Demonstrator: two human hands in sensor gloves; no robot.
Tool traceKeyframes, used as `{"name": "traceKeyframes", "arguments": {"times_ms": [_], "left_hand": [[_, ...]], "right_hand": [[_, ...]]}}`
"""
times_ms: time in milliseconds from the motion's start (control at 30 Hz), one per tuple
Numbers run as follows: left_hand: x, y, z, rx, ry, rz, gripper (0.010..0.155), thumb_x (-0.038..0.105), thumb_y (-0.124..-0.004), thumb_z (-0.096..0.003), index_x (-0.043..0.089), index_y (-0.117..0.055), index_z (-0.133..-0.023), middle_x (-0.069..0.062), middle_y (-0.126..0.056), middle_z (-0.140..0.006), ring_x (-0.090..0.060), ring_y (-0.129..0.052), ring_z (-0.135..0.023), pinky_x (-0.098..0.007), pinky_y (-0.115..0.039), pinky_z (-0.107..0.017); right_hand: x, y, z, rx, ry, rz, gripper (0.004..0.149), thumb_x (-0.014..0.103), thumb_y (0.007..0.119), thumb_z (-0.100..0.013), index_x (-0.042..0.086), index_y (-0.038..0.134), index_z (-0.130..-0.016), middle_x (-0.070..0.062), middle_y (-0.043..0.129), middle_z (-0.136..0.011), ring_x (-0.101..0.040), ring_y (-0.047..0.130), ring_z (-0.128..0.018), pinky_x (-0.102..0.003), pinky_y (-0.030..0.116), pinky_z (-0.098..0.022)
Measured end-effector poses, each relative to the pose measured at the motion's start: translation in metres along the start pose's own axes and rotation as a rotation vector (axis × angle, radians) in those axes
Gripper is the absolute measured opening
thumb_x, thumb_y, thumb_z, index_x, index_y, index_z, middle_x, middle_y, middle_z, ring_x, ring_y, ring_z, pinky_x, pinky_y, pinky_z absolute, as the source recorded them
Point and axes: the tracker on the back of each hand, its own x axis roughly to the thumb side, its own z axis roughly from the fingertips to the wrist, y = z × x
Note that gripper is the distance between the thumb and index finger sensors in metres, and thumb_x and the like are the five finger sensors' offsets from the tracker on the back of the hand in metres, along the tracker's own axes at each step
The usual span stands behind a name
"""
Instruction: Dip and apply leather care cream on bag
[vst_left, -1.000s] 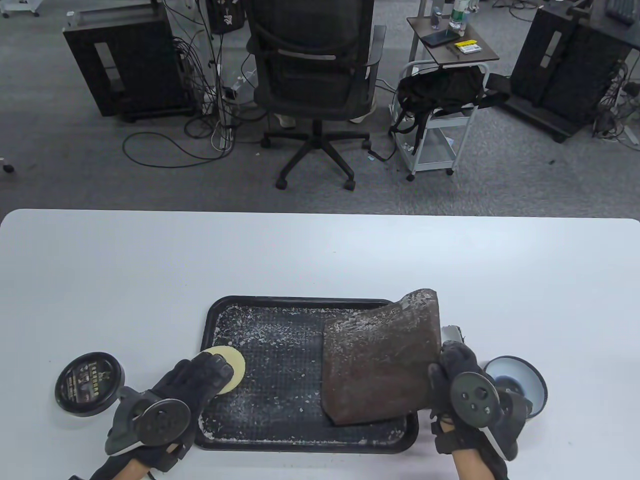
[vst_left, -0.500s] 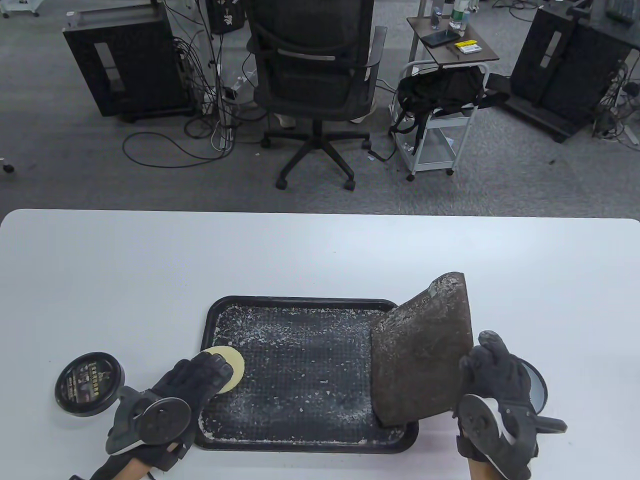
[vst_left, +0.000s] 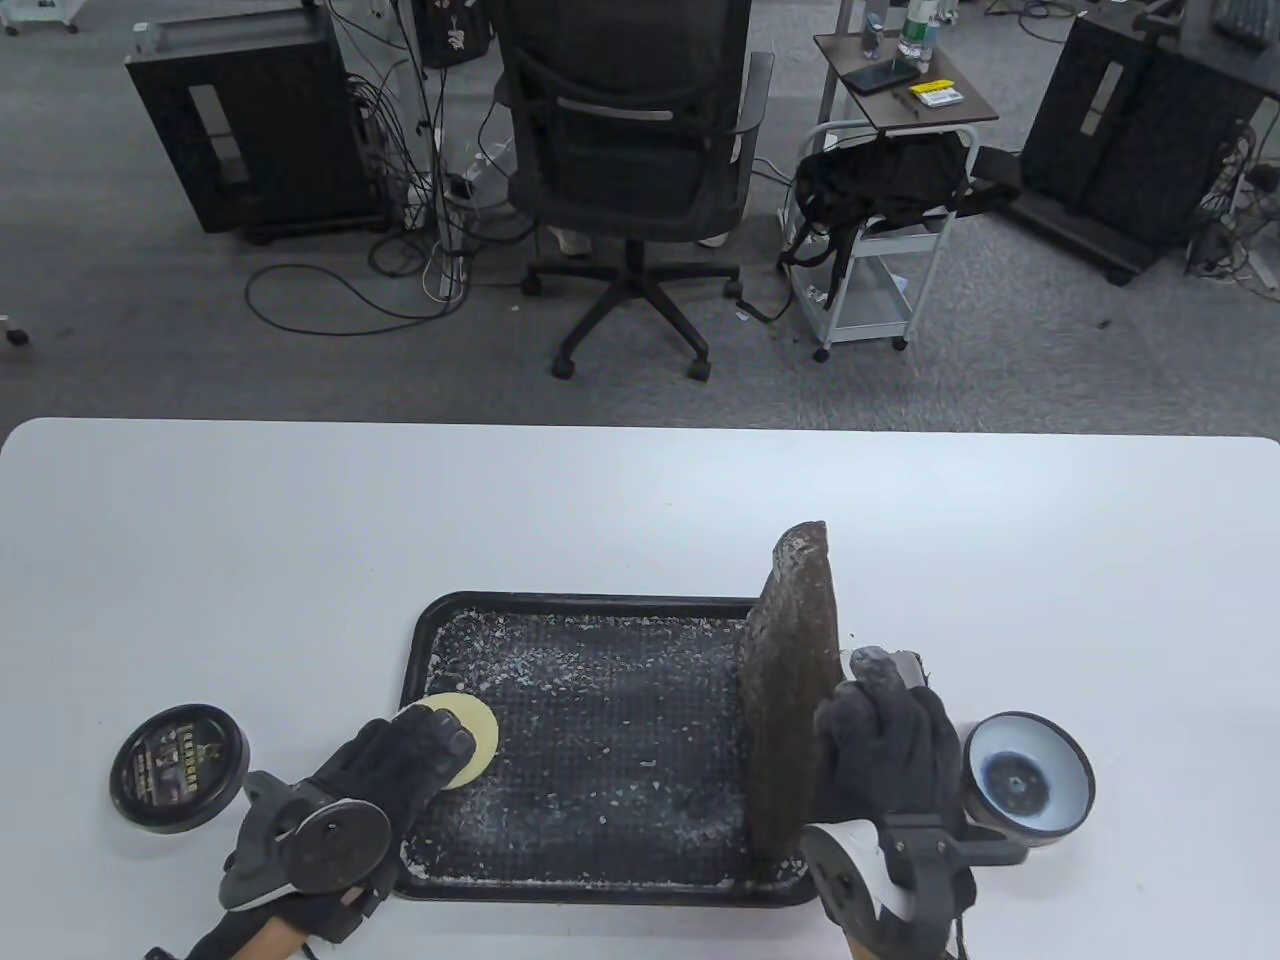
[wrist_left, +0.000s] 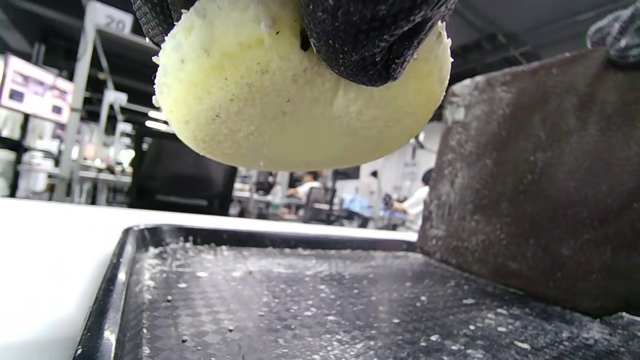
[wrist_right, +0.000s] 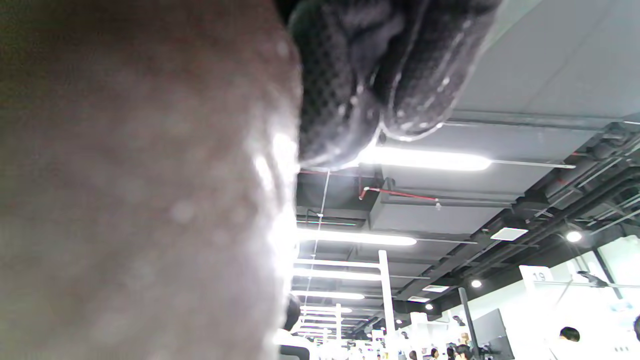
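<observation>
Brown bag (vst_left: 790, 690) stands upright on tray's (vst_left: 600, 890) right edge, gripped by right hand (vst_left: 880, 755). Left hand (vst_left: 400, 760) pinches yellow sponge (vst_left: 475, 730) above tray's left edge; middle of tray open.

surface (vst_left: 620, 500): white, rounded corners | black tray (vst_left: 425, 625) near my edge, flecked white | cream tin lid (vst_left: 178, 767) left of tray | open tin (vst_left: 1028, 780) right of tray, just beside it
</observation>
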Motion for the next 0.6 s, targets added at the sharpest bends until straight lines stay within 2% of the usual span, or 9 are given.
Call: {"name": "traceKeyframes", "arguments": {"times_ms": [267,467,600], "left_hand": [[0.002,0.003,0.000,0.022,-0.007,-0.006,0.052,0.028,-0.082,-0.0376,0.040,-0.078,-0.088,0.011,-0.082,-0.097,-0.019,-0.084,-0.091,-0.040,-0.075,-0.066],[-0.006,0.014,0.004,0.110,0.047,0.019,0.052,0.028,-0.082,-0.0377,0.039,-0.078,-0.088,0.010,-0.082,-0.096,-0.020,-0.084,-0.090,-0.040,-0.076,-0.065],[-0.016,0.021,0.007,0.164,0.113,0.050,0.052,0.027,-0.082,-0.0378,0.038,-0.078,-0.088,0.009,-0.083,-0.096,-0.020,-0.085,-0.090,-0.041,-0.075,-0.066]], "right_hand": [[0.059,0.008,-0.013,0.034,-0.129,0.007,0.036,0.033,0.091,-0.034,0.011,0.093,-0.063,-0.006,0.089,-0.084,-0.012,0.106,-0.043,-0.041,0.091,-0.052],[0.116,0.020,-0.009,0.083,-0.266,0.005,0.037,0.033,0.091,-0.034,0.011,0.093,-0.064,-0.007,0.090,-0.084,-0.011,0.107,-0.042,-0.040,0.093,-0.050],[0.154,0.033,-0.006,0.168,-0.347,0.009,0.038,0.034,0.092,-0.034,0.012,0.094,-0.064,-0.007,0.091,-0.083,-0.009,0.108,-0.041,-0.038,0.094,-0.049]]}}
